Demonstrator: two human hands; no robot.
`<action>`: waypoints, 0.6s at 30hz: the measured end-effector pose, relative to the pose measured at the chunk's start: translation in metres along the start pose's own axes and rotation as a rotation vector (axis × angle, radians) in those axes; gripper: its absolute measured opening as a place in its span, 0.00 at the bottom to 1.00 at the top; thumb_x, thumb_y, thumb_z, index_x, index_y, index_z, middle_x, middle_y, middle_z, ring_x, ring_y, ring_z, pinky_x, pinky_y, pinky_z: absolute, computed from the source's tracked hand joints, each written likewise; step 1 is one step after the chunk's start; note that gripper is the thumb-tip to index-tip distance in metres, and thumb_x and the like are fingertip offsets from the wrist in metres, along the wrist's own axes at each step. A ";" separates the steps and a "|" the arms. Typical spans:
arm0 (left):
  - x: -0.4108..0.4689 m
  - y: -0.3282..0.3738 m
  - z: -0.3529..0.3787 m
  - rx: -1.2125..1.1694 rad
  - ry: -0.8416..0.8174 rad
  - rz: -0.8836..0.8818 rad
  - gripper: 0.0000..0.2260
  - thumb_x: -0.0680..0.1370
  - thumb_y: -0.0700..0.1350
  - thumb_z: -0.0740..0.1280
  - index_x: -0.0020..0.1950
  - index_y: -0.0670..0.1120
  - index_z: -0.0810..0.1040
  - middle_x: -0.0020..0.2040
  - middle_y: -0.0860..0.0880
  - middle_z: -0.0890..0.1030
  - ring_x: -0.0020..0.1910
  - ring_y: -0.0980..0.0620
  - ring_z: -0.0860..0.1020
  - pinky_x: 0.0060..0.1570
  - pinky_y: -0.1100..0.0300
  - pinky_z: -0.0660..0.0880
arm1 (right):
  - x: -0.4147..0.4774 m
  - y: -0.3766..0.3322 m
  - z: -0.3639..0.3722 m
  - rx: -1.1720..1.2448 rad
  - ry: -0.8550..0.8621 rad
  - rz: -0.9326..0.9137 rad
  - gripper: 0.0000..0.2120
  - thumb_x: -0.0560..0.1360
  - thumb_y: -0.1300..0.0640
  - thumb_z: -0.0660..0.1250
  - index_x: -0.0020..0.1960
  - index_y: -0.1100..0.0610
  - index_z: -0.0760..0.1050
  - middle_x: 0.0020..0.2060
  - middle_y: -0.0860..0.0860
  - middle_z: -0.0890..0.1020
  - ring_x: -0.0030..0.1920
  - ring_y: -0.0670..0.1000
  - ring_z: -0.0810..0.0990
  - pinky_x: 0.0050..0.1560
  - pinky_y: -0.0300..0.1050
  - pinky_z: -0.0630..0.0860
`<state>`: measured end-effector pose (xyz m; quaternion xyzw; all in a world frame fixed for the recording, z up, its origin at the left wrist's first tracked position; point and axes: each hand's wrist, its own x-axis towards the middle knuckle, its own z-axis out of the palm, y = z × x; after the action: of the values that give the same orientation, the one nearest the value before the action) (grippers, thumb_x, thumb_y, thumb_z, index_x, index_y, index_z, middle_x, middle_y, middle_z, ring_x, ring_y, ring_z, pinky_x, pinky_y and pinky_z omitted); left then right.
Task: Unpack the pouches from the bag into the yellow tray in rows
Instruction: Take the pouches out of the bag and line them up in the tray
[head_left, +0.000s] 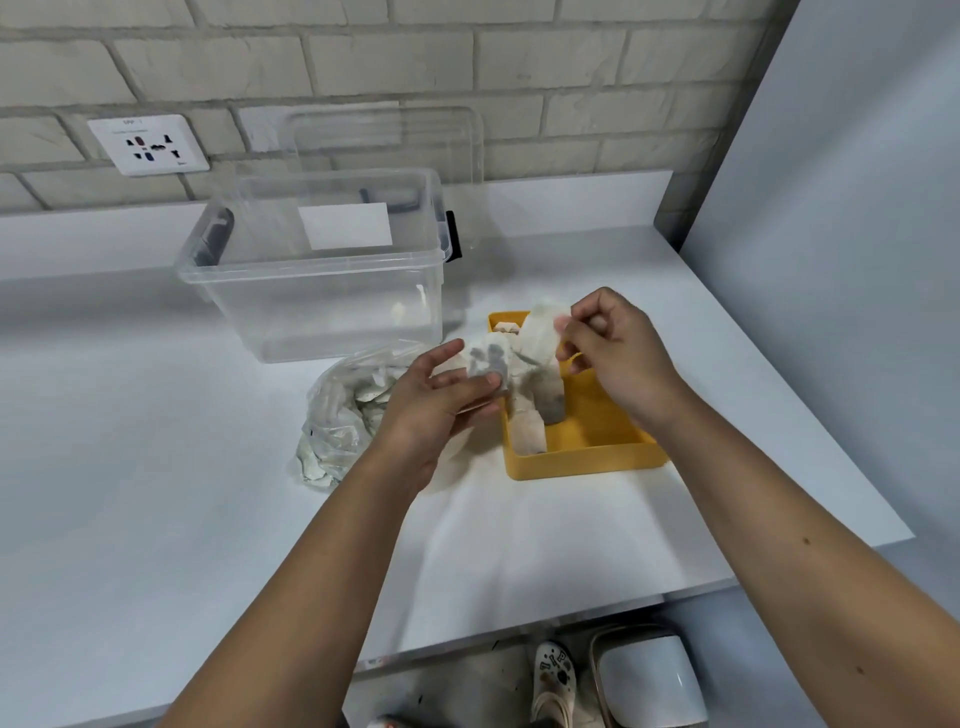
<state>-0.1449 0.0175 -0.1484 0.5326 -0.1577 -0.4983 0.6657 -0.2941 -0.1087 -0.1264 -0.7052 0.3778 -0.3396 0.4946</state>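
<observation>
The left hand (441, 397) has its grip round a printed pouch (488, 361) near the bag (337, 421). The right hand (615, 353) pinches a second pouch (540, 332) above the yellow tray (587, 462). That one should go down flat against the laid pouches (530, 434), edges aligned.

So the storage box (311, 291) sits at the back of the table (156, 467), its lid (389, 140) propped on the wall behind it. The bag (337, 421) lies in front of the box, with the tray (597, 462) just right of it. Some pouches (530, 436) sit inside along the tray's left side. The left hand (436, 400) and right hand (618, 353) hold more over that edge.
</observation>
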 end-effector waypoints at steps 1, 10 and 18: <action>0.002 0.000 -0.003 0.003 0.015 0.001 0.29 0.71 0.32 0.74 0.70 0.45 0.71 0.60 0.38 0.80 0.46 0.48 0.85 0.49 0.57 0.82 | 0.001 0.008 -0.005 -0.079 -0.035 -0.007 0.05 0.79 0.59 0.67 0.46 0.58 0.71 0.34 0.52 0.80 0.32 0.44 0.79 0.34 0.38 0.77; 0.003 -0.005 -0.010 0.078 0.012 -0.028 0.17 0.72 0.32 0.73 0.60 0.39 0.80 0.52 0.43 0.86 0.50 0.50 0.84 0.54 0.59 0.81 | 0.006 0.070 -0.021 -0.401 -0.281 0.203 0.06 0.76 0.56 0.70 0.46 0.59 0.75 0.35 0.54 0.83 0.35 0.50 0.81 0.39 0.44 0.75; 0.004 -0.002 -0.007 0.115 0.034 -0.024 0.04 0.76 0.37 0.71 0.49 0.42 0.84 0.46 0.46 0.86 0.45 0.52 0.84 0.49 0.61 0.82 | 0.017 0.068 -0.010 -0.409 -0.252 0.237 0.09 0.76 0.55 0.71 0.51 0.60 0.77 0.37 0.51 0.81 0.35 0.46 0.78 0.37 0.37 0.73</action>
<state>-0.1392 0.0179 -0.1544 0.5802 -0.1684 -0.4875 0.6304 -0.3079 -0.1435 -0.1869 -0.7780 0.4541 -0.1055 0.4211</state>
